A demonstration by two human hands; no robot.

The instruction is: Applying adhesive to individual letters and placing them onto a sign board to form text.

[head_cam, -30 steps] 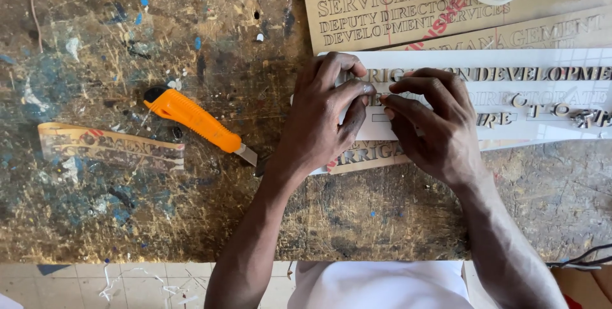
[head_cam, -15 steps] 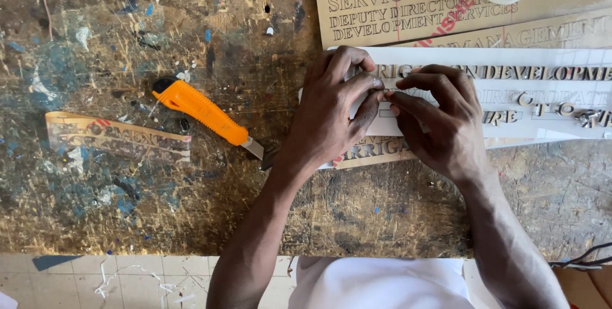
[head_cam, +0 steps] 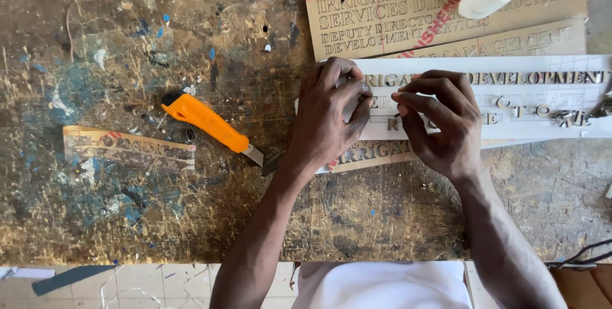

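White lettering strip [head_cam: 510, 102] lies across far-right bench. Left hand [head_cam: 328, 114] and right hand [head_cam: 440, 124] rest on it, fingertips pinching toward a small cut-out letter, hidden. Step: placing letters; alignment needs care. Orange utility knife [head_cam: 210, 127] lies left.

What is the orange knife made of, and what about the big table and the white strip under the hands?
The knife looks like smooth orange plastic with a grey metal blade at its tip. The table seems to be worn wood, scratched and spattered with paint. The white strip looks like thin, flat paper or plastic sheet; which one is hard to tell.
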